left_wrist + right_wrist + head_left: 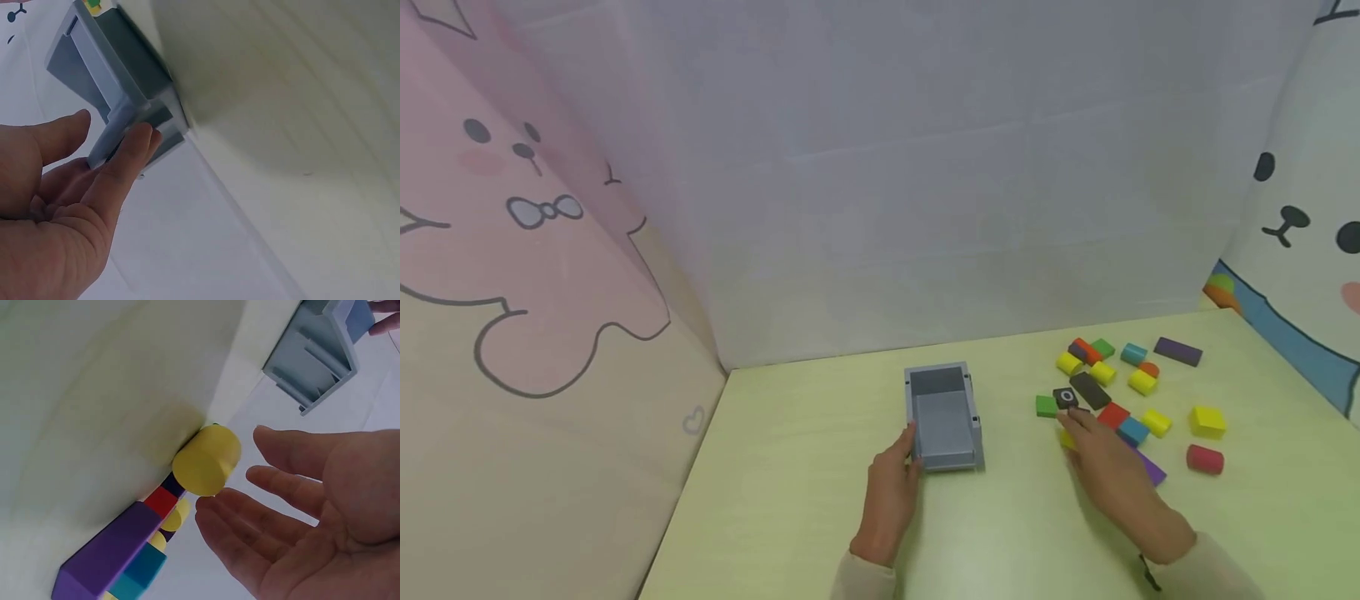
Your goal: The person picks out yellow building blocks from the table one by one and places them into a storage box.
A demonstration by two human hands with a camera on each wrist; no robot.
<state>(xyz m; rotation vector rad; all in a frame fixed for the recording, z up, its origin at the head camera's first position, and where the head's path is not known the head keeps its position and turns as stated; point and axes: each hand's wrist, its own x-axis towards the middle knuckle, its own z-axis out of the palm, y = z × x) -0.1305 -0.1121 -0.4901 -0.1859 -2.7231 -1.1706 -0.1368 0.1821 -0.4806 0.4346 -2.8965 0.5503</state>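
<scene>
A grey open-topped box (943, 417) stands on the table in the head view. My left hand (891, 487) is at its front left corner, fingers against the outside. In the left wrist view the fingertips (137, 137) touch the box (125, 69), while the thumb stays apart. My right hand (1112, 462) reaches low over the near side of the block pile. In the right wrist view its relaxed, spread fingers are right beside a yellow cylinder (206, 461), with nothing gripped. The hand partly hides this yellow cylinder (1067, 440) and a purple block (1152, 469) in the head view.
Several coloured blocks lie around the right hand, including a green block (1046, 407), a black block with a white ring (1064, 397), a dark bar (1090, 390), a red cylinder (1205, 459) and a yellow block (1207, 422). Printed curtains hang behind the table (790, 467).
</scene>
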